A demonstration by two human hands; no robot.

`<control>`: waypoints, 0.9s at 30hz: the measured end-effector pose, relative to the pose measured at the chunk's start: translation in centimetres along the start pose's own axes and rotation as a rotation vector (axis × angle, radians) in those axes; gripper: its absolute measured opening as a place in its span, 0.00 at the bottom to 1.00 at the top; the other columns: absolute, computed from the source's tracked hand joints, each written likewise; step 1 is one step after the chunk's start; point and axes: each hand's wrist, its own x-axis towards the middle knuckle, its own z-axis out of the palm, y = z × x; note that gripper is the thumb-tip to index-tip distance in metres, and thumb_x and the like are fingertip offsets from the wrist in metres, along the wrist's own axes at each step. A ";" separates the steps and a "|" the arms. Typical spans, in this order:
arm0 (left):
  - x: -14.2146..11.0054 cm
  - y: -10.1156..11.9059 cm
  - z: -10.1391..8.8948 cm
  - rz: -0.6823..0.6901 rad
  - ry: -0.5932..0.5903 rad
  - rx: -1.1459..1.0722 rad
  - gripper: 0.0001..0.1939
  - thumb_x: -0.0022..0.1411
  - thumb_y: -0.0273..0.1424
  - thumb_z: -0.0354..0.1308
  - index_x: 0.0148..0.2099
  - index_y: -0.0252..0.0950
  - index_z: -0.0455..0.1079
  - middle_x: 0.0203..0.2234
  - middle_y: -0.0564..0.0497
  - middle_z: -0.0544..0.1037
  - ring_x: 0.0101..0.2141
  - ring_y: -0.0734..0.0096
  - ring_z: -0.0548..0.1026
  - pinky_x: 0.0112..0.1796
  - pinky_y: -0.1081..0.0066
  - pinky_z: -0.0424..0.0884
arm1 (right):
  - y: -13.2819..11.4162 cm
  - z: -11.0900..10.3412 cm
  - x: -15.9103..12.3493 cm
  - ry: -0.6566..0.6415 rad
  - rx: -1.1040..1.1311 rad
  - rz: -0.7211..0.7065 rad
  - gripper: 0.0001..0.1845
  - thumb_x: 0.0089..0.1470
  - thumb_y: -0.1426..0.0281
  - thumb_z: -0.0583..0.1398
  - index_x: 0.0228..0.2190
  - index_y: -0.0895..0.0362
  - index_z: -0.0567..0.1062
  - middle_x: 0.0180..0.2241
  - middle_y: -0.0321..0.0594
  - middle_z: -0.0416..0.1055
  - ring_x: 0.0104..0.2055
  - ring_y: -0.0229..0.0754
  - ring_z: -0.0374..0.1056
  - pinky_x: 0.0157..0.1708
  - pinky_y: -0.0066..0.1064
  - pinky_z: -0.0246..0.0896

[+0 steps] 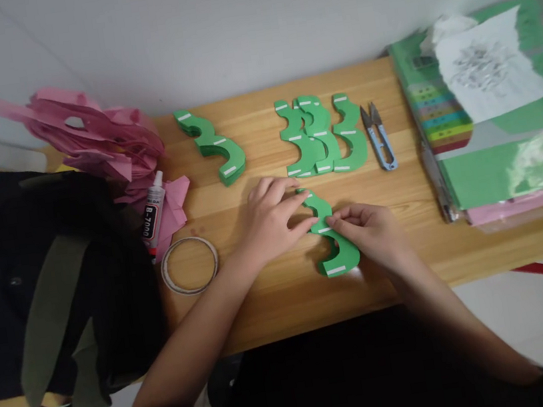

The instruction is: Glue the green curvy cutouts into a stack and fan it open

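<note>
A wavy green paper cutout with short white strips, which look like tape, lies on the table in front of me. My right hand pinches its right edge near the middle strip. Fingers apart, my left hand rests at its upper left, index fingertip and thumb touching the edge. Beyond my hands, several similar green cutouts lie overlapped in a row, white strips facing up. To the left is a thicker stack of green cutouts. Thread snips with blue handles lie right of the row.
A roll of tape lies left of my forearm, by a B-7000 glue tube and folded pink paper. A black bag covers the left end. Green paper packs and a torn printed sheet sit right.
</note>
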 end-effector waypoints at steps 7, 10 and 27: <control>-0.1 0.0 0.1 -0.001 -0.006 0.024 0.16 0.56 0.39 0.65 0.44 0.37 0.74 0.44 0.45 0.76 0.46 0.57 0.69 0.45 0.56 0.67 | 0.6 0.1 0.1 0.016 -0.007 -0.041 0.21 0.34 0.54 0.68 0.22 0.59 0.72 0.18 0.33 0.69 0.17 0.30 0.60 0.16 0.23 0.52; -0.1 0.0 0.2 0.010 0.006 0.023 0.15 0.56 0.38 0.65 0.44 0.36 0.74 0.44 0.45 0.76 0.46 0.58 0.70 0.45 0.56 0.68 | 0.6 -0.4 -0.5 -0.023 -0.010 -0.033 0.21 0.36 0.54 0.68 0.25 0.58 0.73 0.18 0.33 0.69 0.16 0.31 0.60 0.14 0.24 0.54; -0.1 -0.4 0.3 0.028 -0.009 0.014 0.16 0.56 0.38 0.66 0.45 0.36 0.74 0.44 0.45 0.75 0.46 0.57 0.69 0.46 0.55 0.67 | 2.5 -2.2 -3.3 0.003 -0.096 -0.141 0.20 0.39 0.60 0.69 0.32 0.57 0.73 0.25 0.37 0.73 0.25 0.36 0.69 0.27 0.30 0.68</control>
